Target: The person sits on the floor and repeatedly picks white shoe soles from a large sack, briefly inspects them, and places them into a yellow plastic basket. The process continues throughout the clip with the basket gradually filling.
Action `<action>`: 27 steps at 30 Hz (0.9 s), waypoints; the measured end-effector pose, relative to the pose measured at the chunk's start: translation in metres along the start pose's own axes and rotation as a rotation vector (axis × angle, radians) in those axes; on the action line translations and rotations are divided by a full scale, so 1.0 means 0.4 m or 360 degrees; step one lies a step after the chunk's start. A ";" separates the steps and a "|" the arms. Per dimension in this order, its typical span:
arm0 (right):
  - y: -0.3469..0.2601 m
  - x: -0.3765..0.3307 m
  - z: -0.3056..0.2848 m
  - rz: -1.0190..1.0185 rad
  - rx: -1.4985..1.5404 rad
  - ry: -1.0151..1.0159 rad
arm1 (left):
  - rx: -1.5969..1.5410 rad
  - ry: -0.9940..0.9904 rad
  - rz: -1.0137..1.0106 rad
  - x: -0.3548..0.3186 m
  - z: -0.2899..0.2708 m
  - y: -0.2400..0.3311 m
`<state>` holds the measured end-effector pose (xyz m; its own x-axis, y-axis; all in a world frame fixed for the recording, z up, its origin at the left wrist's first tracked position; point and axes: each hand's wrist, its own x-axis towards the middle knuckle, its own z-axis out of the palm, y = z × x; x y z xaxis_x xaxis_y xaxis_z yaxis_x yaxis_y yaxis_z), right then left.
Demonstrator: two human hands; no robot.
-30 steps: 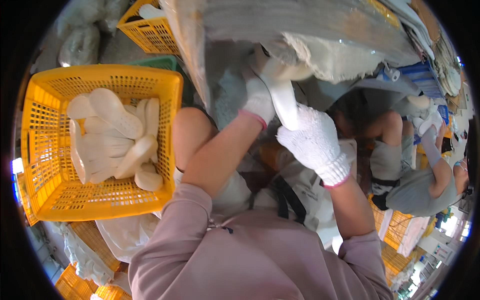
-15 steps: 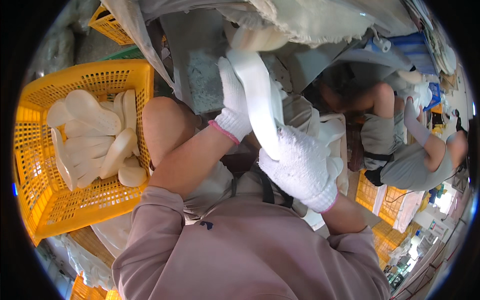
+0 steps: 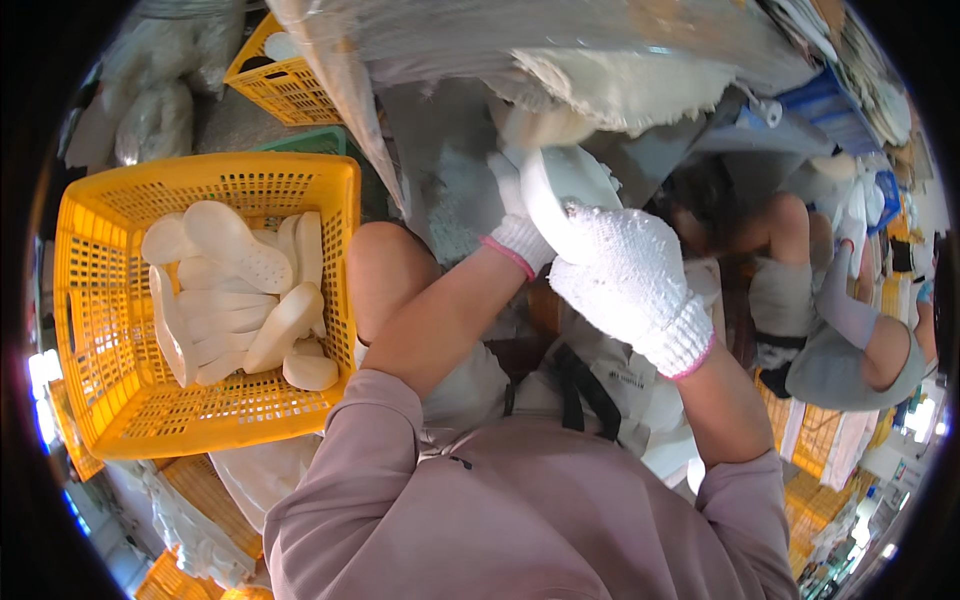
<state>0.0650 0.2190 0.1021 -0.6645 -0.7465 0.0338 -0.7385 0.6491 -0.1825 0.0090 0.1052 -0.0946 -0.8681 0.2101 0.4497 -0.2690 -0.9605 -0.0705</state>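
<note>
Both my hands wear white knit gloves. My right hand is closed round the near end of a white shoe sole. On the sole's left side is my left hand, gripping it, with its fingers partly hidden behind the sole and blurred. The sole is tilted, its far end up against a cream, blurred, wheel-like part beneath a shaggy white cloth. Whether the two touch is hard to tell. Several similar white soles, one dotted with small holes, lie in a yellow basket to my left.
Clear plastic sheeting hangs over a grey machine housing ahead of me. Another yellow crate and a green one stand at the far left. A co-worker sits to the right, near a blue bin.
The sole has turned and now points more toward the wheel-like part. Both hands sit farther right in view. The whole view has shifted, with the basket appearing farther right and lower.
</note>
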 end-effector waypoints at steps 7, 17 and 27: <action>-0.063 -0.042 -0.056 0.0252 0.0007 -0.0231 | -0.0284 0.0327 -0.0129 -0.020 0.075 -0.038; -0.019 -0.275 0.011 0.0480 0.0477 -0.0151 | -0.0156 0.0715 0.0259 -0.062 0.129 -0.077; -0.048 -0.074 0.034 0.0690 0.1294 0.0256 | 0.0877 0.1863 0.0603 0.034 0.157 0.087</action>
<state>0.1006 0.2267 0.0912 -0.9158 -0.3947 -0.0739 -0.1560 0.5192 -0.8403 0.0138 0.0633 -0.0351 -0.7687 -0.3172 -0.5555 0.0261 -0.8832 0.4683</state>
